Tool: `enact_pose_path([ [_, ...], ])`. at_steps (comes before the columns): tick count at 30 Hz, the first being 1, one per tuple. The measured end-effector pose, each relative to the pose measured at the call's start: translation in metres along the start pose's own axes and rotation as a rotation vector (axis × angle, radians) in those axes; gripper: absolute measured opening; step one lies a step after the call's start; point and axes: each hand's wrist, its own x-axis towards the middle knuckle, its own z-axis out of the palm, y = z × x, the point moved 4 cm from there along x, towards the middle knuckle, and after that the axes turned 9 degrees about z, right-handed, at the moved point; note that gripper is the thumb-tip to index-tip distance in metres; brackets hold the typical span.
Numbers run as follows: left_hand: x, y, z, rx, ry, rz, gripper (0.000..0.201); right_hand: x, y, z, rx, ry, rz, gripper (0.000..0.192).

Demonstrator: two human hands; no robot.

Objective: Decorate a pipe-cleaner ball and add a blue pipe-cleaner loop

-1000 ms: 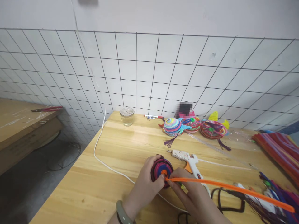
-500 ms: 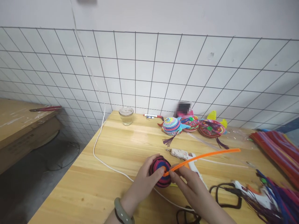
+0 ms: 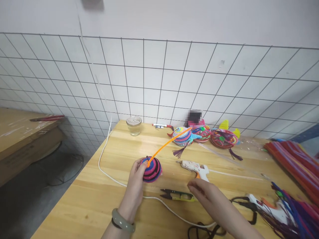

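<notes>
One orange pipe cleaner partly coiled atop striped pink-blue chenille dome, tail free toward 2 o'clock; left hand fingers grip dome, right hand fingers loose, empty.

L hand grips striped coil disc w/ orange pipe cleaner sticking up-right; R hand empty, just above what's prob. snips on desk.

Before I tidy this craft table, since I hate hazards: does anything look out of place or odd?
The snips lie on the white cord near the front edge. An orange pipe cleaner sticks up loose from the coiled disc held in the left hand.
</notes>
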Motion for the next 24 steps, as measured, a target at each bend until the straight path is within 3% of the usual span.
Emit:
enact_pose_path([
  [5,0.002,-0.004,0.001,-0.061,-0.019,-0.002,0.020,0.008,0.052,-0.023,-0.232,0.152,0.250,0.028],
  [11,-0.004,-0.002,0.007,0.054,-0.101,0.046,0.027,0.015,0.094,-0.025,-0.231,0.153,0.404,0.028],
  [19,-0.010,-0.003,0.013,0.168,-0.210,0.026,0.037,0.020,0.091,-0.015,-0.158,0.154,0.390,0.036],
  [22,-0.012,-0.002,0.016,0.189,-0.235,0.023,0.037,0.018,0.086,-0.017,-0.207,0.271,0.318,0.037],
  [24,-0.014,-0.002,0.019,0.192,-0.285,0.025,0.037,0.014,0.073,-0.018,-0.198,0.393,0.171,0.035],
])
